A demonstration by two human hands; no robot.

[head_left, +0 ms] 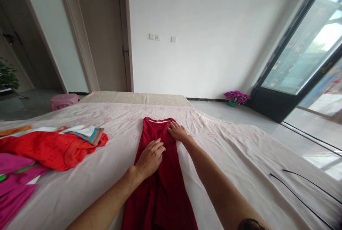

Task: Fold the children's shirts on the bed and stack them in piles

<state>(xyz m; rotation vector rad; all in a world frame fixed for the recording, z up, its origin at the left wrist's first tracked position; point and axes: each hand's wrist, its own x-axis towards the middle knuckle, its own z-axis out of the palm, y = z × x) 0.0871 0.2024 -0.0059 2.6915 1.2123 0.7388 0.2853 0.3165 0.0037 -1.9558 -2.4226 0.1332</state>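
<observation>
A dark red garment (168, 187), which looks like a pair of trousers, lies lengthwise in front of me on a bed or table covered with a pale sheet (221, 173). A white strip runs along the inside of its far edge. My right hand (177, 131) rests flat near the far right corner of the garment, fingers stretched out. Lower down, my left hand (151, 156) lies on the middle of the cloth with its fingers loosely bent and pointing right. Both hands touch the fabric from above, and neither grips it. The near end of the garment runs out of view.
To the left is a pile of clothes, with a bright red garment (61, 148) and a magenta one (16, 176). A pink stool (64, 101) stands beyond the far left edge. Purple flowers (236, 97) are by the wall. Two black cords (301, 198) show at right.
</observation>
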